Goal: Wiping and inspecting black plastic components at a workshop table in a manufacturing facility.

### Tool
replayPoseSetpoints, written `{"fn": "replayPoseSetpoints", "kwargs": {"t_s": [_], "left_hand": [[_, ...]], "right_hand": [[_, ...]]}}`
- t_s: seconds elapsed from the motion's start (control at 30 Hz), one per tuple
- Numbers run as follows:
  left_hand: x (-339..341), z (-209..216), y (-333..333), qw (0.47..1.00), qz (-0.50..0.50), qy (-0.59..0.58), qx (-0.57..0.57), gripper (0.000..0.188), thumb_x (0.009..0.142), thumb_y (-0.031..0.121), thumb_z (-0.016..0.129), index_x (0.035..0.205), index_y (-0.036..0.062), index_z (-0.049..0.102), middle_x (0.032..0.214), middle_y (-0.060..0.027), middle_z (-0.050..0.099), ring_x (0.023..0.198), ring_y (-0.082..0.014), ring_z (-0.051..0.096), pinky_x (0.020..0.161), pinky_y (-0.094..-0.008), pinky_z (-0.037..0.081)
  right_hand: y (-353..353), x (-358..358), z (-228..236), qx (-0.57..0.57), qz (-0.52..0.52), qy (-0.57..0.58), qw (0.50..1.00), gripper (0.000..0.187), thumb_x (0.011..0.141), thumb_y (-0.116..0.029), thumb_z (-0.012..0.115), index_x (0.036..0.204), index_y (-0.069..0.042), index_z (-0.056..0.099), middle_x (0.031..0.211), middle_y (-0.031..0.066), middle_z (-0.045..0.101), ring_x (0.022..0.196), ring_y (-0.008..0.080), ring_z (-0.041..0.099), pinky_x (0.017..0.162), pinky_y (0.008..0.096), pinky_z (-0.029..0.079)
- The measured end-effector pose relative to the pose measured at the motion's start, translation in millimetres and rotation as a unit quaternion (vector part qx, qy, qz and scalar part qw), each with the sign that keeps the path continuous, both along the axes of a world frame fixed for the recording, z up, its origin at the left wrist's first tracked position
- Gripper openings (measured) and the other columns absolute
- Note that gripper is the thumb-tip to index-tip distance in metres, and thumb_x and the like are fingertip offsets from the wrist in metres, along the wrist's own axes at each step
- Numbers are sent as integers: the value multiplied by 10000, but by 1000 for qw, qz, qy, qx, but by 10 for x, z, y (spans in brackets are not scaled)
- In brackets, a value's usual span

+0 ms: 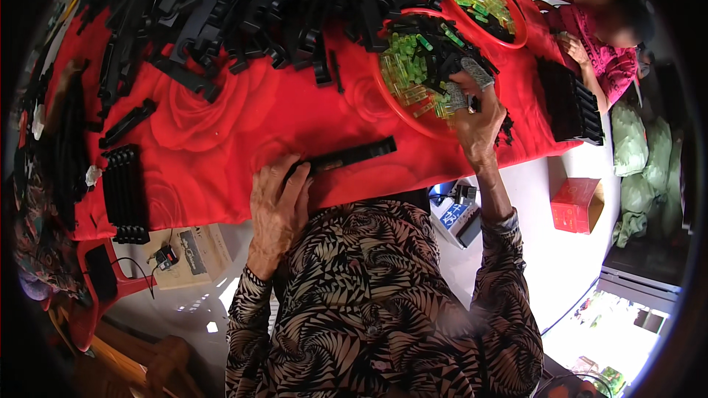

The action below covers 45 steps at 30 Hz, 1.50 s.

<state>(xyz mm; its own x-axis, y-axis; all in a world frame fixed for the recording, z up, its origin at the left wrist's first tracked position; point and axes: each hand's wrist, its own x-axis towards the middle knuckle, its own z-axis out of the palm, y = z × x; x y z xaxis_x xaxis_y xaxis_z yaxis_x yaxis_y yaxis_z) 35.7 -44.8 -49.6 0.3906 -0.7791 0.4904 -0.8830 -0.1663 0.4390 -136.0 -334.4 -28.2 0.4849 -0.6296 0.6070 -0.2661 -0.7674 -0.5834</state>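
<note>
My left hand [279,199] is closed on one end of a long black plastic bar [361,153], which lies near the table's front edge and points right. My right hand [481,118] reaches into the nearer red basin [420,128], with grey covers on its fingertips. Its fingers are bent down among the contents, and whatever they grip is hidden. Inside this basin are small clear yellow-green tubes [404,66] on the left and small black pieces [435,48] toward the right.
A large heap of black bars [258,7] covers the far side of the red tablecloth [221,121]. Stacked bars [124,191] stand at left, another stack [571,107] at right. Beyond are a second basin [522,35] and a person in pink [608,66].
</note>
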Motion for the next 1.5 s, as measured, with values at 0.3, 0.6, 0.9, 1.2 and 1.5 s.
{"fn": "replayPoseSetpoints", "kwargs": {"t_s": [0.3, 0.6, 0.9, 1.2, 1.5], "left_hand": [[-16, 146, -9, 997, 21, 45, -53, 338, 784, 16, 756, 1112, 18, 676, 1151, -139, 635, 985, -323, 621, 831, -417, 513], [-149, 394, -463, 894, -92, 419, -126, 364, 789, -46, 763, 1142, -17, 678, 1113, -120, 652, 987, -176, 645, 814, -273, 546], [-127, 202, -306, 886, -87, 427, -157, 182, 861, -77, 687, 1035, -27, 699, 929, -102, 656, 781, -131, 640, 714, -238, 541], [-110, 212, -253, 900, -86, 399, -152, 188, 826, -71, 712, 1005, -13, 707, 889, -94, 678, 784, -156, 646, 714, -267, 532], [-250, 186, -169, 879, -83, 443, -158, 161, 835, -68, 707, 990, -28, 699, 902, -112, 692, 812, -184, 656, 724, -290, 539]], "right_hand": [[85, -141, 113, 313, 144, -228, 910, 436, 795, 118, 547, 1229, 90, 515, 1142, 200, 663, 1072, 291, 662, 899, 379, 575], [980, 234, 357, 371, 214, -99, 898, 366, 899, 23, 670, 1248, 7, 563, 1090, 136, 689, 1043, 214, 673, 858, 337, 572], [1185, 288, 192, 312, 259, -55, 913, 548, 777, 142, 709, 1286, 4, 559, 1030, 75, 707, 920, 155, 693, 837, 298, 582], [1225, 297, 226, 243, 285, -21, 927, 547, 752, 115, 748, 1266, 9, 592, 946, 67, 705, 845, 148, 691, 787, 290, 572], [1325, 241, 159, 204, 254, -16, 945, 556, 740, 81, 775, 1264, 8, 602, 904, 73, 678, 782, 166, 679, 751, 297, 567]]}}
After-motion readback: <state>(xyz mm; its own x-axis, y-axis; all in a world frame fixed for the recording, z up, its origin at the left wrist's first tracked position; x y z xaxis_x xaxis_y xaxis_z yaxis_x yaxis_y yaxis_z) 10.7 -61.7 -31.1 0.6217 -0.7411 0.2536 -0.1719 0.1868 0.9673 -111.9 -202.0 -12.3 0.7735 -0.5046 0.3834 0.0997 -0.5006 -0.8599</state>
